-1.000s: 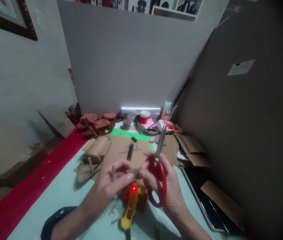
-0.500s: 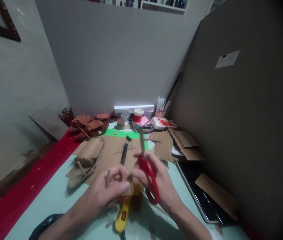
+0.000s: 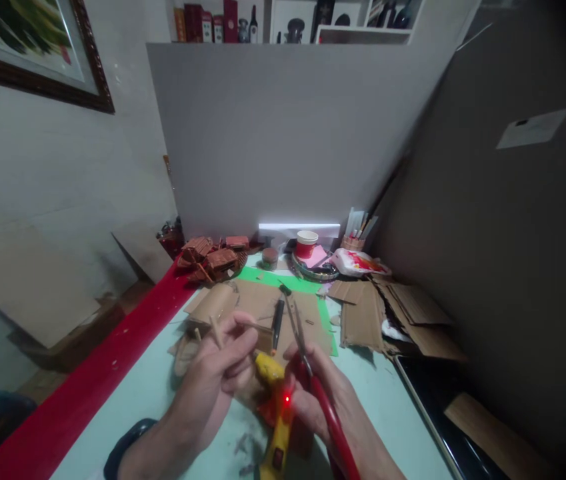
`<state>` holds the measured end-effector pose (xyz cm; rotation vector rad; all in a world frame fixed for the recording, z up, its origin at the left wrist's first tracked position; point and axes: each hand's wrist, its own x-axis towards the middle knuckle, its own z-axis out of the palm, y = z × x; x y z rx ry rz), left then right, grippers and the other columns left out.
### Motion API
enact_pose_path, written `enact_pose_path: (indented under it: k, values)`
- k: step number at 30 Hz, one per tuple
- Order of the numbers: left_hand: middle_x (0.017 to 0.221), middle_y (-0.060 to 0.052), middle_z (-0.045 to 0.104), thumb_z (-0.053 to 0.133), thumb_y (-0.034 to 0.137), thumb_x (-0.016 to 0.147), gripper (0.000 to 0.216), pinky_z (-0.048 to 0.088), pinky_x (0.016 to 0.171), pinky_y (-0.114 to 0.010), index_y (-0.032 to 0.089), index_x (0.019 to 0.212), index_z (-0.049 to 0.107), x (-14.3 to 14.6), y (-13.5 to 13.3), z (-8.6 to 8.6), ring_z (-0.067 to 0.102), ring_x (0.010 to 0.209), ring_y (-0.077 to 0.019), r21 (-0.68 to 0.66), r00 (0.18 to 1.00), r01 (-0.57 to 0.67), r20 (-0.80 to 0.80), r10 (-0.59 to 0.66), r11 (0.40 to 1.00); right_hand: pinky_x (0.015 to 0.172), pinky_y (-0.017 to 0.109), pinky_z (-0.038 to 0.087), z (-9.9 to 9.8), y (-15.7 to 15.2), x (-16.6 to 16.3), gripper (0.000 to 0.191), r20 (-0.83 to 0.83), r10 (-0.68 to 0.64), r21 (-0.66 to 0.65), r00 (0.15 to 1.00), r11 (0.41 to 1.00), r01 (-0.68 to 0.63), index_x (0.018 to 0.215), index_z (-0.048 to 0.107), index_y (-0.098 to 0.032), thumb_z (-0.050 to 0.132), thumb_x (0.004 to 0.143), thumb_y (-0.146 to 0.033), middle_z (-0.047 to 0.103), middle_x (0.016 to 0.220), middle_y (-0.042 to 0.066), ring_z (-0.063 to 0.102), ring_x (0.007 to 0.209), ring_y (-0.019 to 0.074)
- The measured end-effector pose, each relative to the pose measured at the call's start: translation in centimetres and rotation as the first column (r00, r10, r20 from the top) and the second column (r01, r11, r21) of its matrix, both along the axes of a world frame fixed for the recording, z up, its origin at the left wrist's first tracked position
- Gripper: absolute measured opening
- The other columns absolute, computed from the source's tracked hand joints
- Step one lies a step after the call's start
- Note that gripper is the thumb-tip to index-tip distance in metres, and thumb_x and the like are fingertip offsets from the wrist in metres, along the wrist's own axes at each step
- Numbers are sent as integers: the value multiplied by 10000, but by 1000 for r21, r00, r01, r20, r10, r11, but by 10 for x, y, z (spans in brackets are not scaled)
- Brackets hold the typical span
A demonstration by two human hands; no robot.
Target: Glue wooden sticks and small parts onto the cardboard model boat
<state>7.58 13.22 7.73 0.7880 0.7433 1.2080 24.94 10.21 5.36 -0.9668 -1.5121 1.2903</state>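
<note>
Mint tabletop [image 3: 145,377] | scissors [image 3: 321,395] held above | grey panel [image 3: 283,140] behind | framed picture [image 3: 23,40] left

Your workplace is a handicraft station: tall, smooth grey partition panels [image 3: 283,133] border the pale green tabletop [image 3: 373,383]. Craft indicators are red-handled metal scissors [image 3: 331,420], a yellow glue gun [image 3: 281,433], brown corrugated cardboard pieces [image 3: 363,323] and a tan cup [image 3: 353,243] of thin brushes. Around you, a dark-framed painting [image 3: 23,33] and a white shelf [image 3: 363,29] with bottles [image 3: 253,27] suggest domestic surroundings; you cannot confirm home or studio.
</note>
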Motion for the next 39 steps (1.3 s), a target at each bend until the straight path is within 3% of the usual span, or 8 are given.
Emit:
enact_pose_path:
  k: [3, 8, 11, 17, 21, 26, 30, 39]
  values:
    - [613, 95, 375, 803, 336, 763, 262, 149, 404, -156, 182, 860, 615, 4, -6, -5, 191, 445, -23, -5, 993, 81, -82, -81, 997, 627, 271, 393, 3, -4, -7, 386, -17, -75, -5, 997, 997, 75, 1017, 530, -234, 731, 816, -494, 533, 790, -17, 476, 678, 152]
    - [734, -5, 573, 750, 300, 806, 154, 410, 583, -188, 165, 840, 687, 8, -17, -6, 502, 653, -110, -6, 932, 267, -254, -260, 964, 615, 259, 438, 11, -7, -7, 306, -53, -239, 23, 970, 970, 241, 1010, 539, -231, 657, 880, -482, 580, 843, 17, 556, 712, 164]
    - [712, -19, 602, 740, 274, 815, 140, 429, 608, -195, 146, 781, 695, 7, -16, -4, 526, 663, -117, 12, 904, 352, -262, -337, 936, 582, 242, 425, 14, -4, 0, 269, -26, -256, 71, 966, 964, 258, 1022, 526, -237, 647, 897, -443, 566, 791, -6, 531, 650, 139]
    - [597, 24, 551, 800, 296, 757, 219, 171, 424, -123, 138, 830, 667, 4, -6, -4, 248, 457, -18, -53, 990, 128, -46, -131, 990, 572, 258, 363, 6, 0, 7, 459, 139, -121, 75, 983, 991, 111, 1154, 512, -262, 739, 814, -468, 494, 734, -45, 438, 634, 143]
    - [627, 19, 558, 786, 288, 775, 218, 158, 423, -114, 134, 809, 635, 1, -1, -5, 219, 460, -11, -21, 998, 16, 55, -15, 1000, 598, 284, 351, 0, 1, 5, 451, 258, -97, 183, 961, 982, 50, 1068, 578, -235, 672, 809, -592, 535, 779, -6, 452, 662, 169]
    - [578, 68, 430, 794, 284, 768, 218, 172, 419, -115, 143, 804, 632, 1, -4, -5, 192, 465, -21, -5, 997, 27, 77, -26, 1000, 716, 315, 414, 4, 0, 1, 405, 377, -22, 204, 926, 977, -60, 1070, 620, -225, 611, 869, -576, 617, 941, 61, 556, 818, 232]
    - [587, 88, 359, 824, 312, 740, 250, 170, 415, -121, 146, 823, 657, 4, -7, -4, 160, 467, -20, 10, 993, 52, 103, -53, 999, 704, 300, 419, 0, -2, 0, 387, 454, -52, 237, 890, 969, -65, 1113, 599, -209, 632, 883, -518, 597, 933, 54, 563, 813, 216]
    - [621, 33, 465, 780, 313, 783, 200, 175, 460, -187, 143, 851, 699, 7, -13, -12, 253, 486, -35, 37, 992, 125, -15, -125, 991, 763, 266, 460, -1, -6, 0, 339, 347, -115, 338, 931, 941, -10, 1186, 581, -217, 613, 922, -428, 661, 1030, 44, 612, 901, 199]
